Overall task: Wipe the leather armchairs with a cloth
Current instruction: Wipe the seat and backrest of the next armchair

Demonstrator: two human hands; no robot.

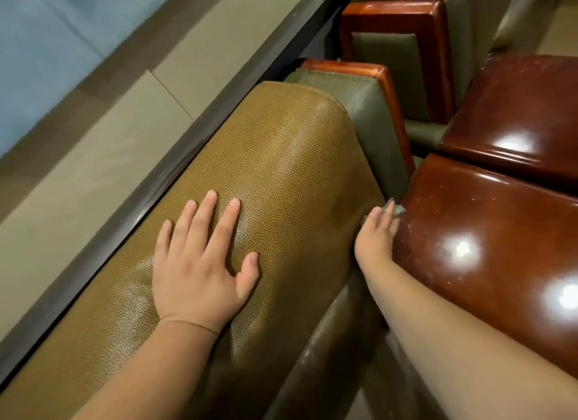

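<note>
I look down on the tan leather backrest point(281, 169) of an armchair. My left hand point(200, 263) lies flat on its top, fingers spread, holding nothing. My right hand point(377, 235) reaches down in the gap between the backrest and the glossy brown seat cushion point(488, 238). A small grey cloth point(396, 208) shows past its fingertips, pressed against the leather; most of the cloth is hidden under the hand.
A dark rail point(194, 138) runs along the chair's left side, with beige floor tiles point(131, 113) beyond. Olive side panels with reddish wooden armrests point(387, 88) stand ahead, and a second brown cushion point(525, 107) lies at the right.
</note>
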